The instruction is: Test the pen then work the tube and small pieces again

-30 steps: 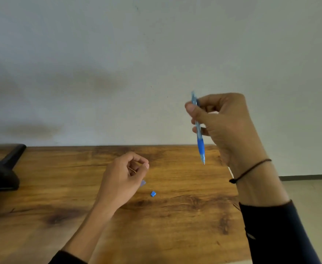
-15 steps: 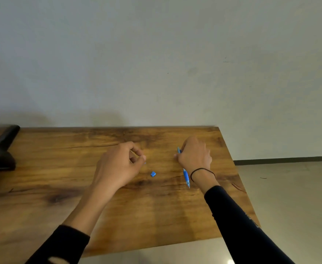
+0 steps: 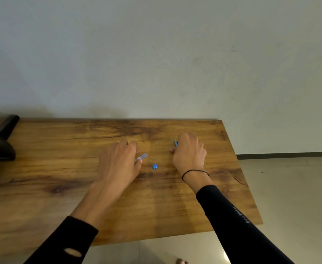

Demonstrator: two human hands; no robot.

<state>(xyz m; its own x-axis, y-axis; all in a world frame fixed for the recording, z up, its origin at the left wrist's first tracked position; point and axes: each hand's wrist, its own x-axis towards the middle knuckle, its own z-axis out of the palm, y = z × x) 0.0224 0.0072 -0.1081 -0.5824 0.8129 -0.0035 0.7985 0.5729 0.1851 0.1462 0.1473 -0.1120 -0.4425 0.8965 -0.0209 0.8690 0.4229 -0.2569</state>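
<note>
On table (image 3: 61,149) | right hand (image 3: 189,153) hides blue pen (image 3: 175,142), grip unclear | left hand (image 3: 121,159) pinches tube (image 3: 142,157)

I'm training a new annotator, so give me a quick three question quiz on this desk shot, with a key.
1. True or false: the right hand lies on the wooden table.
2. What lies between the hands? A) a coin B) a small blue cap C) a key
3. Which hand touches the blue pen?

Key: 1 true. 2 B. 3 The right; the left hand pinches a small pale piece.
</note>
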